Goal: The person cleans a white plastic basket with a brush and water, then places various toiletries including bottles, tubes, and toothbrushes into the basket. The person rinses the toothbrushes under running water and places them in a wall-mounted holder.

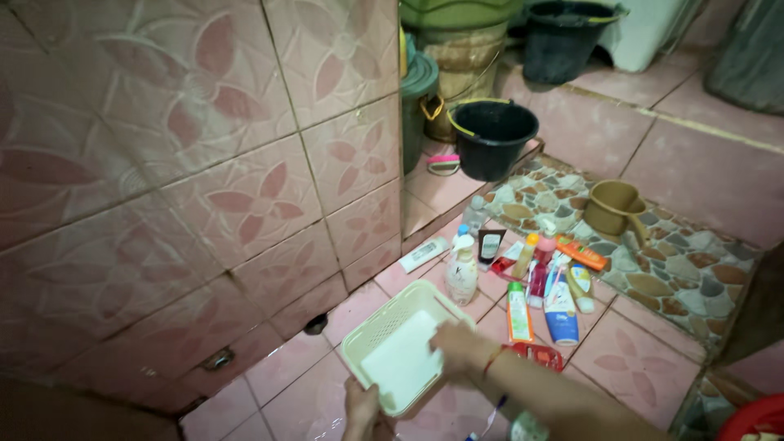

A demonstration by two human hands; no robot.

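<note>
Left hand (362, 408) at bottom edge, fingers closed on near corner of pale green plastic basket (369, 336), holding it tilted above pink tiled floor (286, 384). Right hand (459, 343) on basket's right rim, fingers curled over edge, gripping it; red band at wrist. White flat insert (404, 359) inside basket. Just beyond, cluster of toiletries on floor: white bottle (462, 273), tubes, small bottles lying or standing. Further back, brown dipper (614, 208) on pebble-patterned strip, black bucket (492, 137) near floral tiled wall (204, 163).
</note>
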